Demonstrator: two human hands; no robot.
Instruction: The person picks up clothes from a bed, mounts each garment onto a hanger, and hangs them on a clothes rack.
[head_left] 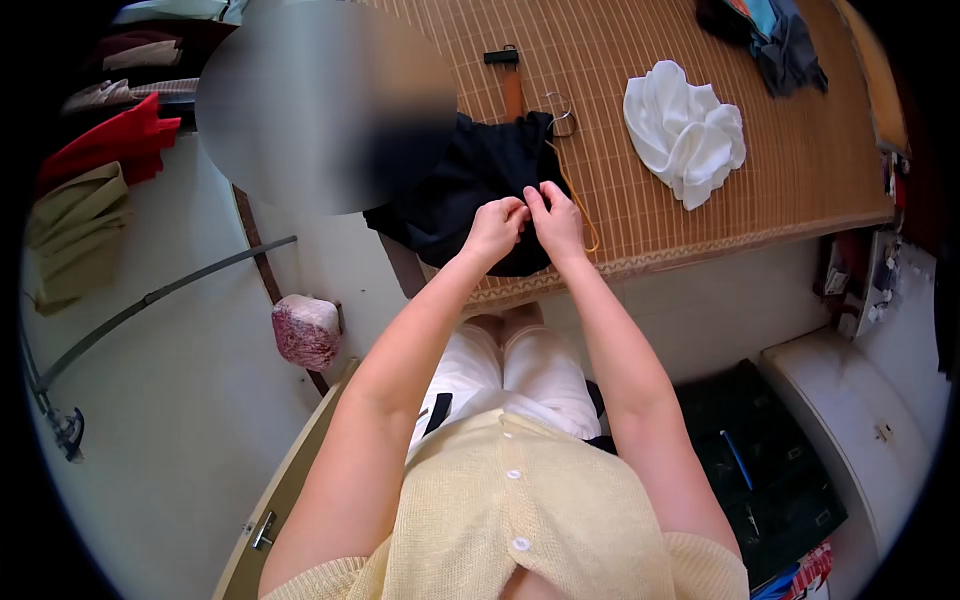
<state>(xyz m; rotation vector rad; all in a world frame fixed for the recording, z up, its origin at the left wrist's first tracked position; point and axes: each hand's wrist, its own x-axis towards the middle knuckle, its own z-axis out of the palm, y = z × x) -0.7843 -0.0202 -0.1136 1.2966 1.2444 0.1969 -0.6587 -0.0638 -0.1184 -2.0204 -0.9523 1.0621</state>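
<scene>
A black garment [465, 175] lies bunched at the front edge of the mat-covered bed. Both hands meet over its right part. My left hand [496, 230] is closed, thumb and fingers pinched together on the black cloth. Beside it, almost touching, my right hand [557, 222] is closed too, with its thumb against the index finger on the same cloth. Exactly what lies between the fingertips is hidden. Just beyond the garment are a brown strip [513, 95] with a black clip [502, 57] and some thin metal rings [561, 118]. An orange cord [578, 200] runs beside my right hand.
White crumpled cloth [688, 135] lies to the right on the woven mat [640, 240]. Grey and blue clothes [785, 50] sit at the far right. Folded clothes [80, 230] are at the left, near a curved grey rod [170, 290]. A blurred round patch covers the upper left.
</scene>
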